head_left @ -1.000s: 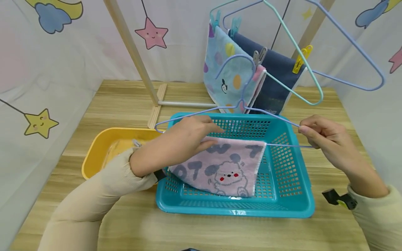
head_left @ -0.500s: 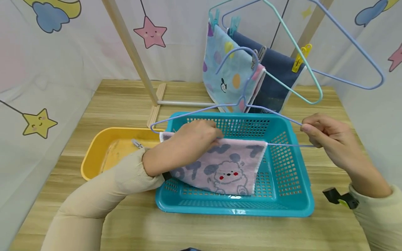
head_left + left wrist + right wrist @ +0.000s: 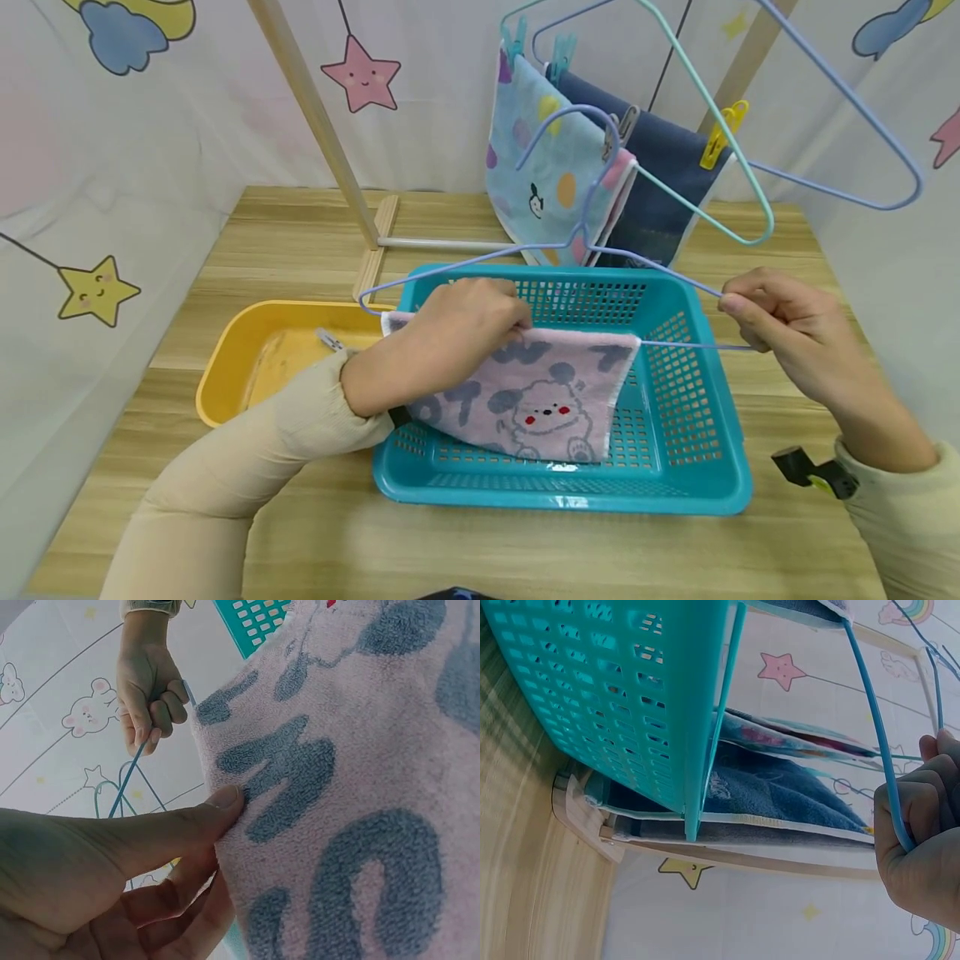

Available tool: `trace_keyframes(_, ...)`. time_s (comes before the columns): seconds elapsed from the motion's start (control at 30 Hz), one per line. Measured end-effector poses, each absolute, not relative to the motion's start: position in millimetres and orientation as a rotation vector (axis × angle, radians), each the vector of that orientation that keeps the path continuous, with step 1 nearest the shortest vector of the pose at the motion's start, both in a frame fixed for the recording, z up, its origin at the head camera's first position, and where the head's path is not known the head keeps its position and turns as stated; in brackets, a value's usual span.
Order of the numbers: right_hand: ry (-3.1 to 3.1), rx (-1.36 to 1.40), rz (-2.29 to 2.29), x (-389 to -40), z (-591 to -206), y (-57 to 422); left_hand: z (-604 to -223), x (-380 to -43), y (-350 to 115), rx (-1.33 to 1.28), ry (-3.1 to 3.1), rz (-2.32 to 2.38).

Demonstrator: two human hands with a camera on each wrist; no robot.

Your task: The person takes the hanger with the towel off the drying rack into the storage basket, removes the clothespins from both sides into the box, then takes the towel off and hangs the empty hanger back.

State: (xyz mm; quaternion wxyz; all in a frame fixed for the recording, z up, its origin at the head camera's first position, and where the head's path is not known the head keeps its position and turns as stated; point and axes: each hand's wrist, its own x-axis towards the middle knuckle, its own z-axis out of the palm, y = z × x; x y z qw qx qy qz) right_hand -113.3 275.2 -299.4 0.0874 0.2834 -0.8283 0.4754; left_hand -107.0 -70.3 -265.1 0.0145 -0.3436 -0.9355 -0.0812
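A pink towel (image 3: 547,392) with grey letters and a puppy print hangs folded over the lower bar of a lilac clothes hanger (image 3: 480,257). My left hand (image 3: 472,325) pinches the towel's top edge near its middle; in the left wrist view the thumb (image 3: 180,832) presses on the cloth with the fingers behind it. My right hand (image 3: 787,325) grips the hanger's right end, with fingers curled round it, also plain in the right wrist view. Towel and hanger are over a teal perforated basket (image 3: 562,500). My left forearm covers part of the towel's left side.
A yellow tray (image 3: 217,375) with a grey clothespin (image 3: 328,339) stands left of the basket. Behind, a spotted light-blue towel (image 3: 517,150) and a dark blue towel (image 3: 652,183) hang from hangers with clothespins. A wooden rack post (image 3: 315,117) rises at the back left.
My left hand has closed from loosely spread fingers into a pinch on the towel's top edge. The hanger's hook has risen slightly, while my right hand keeps its grip.
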Motion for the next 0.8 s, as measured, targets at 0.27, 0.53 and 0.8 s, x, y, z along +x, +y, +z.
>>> trace_keyframes(0.27,-2.461,0.841,1.435,-112.5,-299.7,274.3,-265.8,-106.8,-71.0,-1.077,-2.819,-0.227)
trace_keyframes(0.53,-2.395,0.871,1.613,-113.5,-301.3,273.8,-263.4,-107.6,-72.8,-1.046,-2.775,-0.304)
trace_keyframes(0.8,-2.368,0.847,1.641,-111.6,-303.4,269.8,-257.7,-106.8,-78.9,-1.061,-2.732,-0.433)
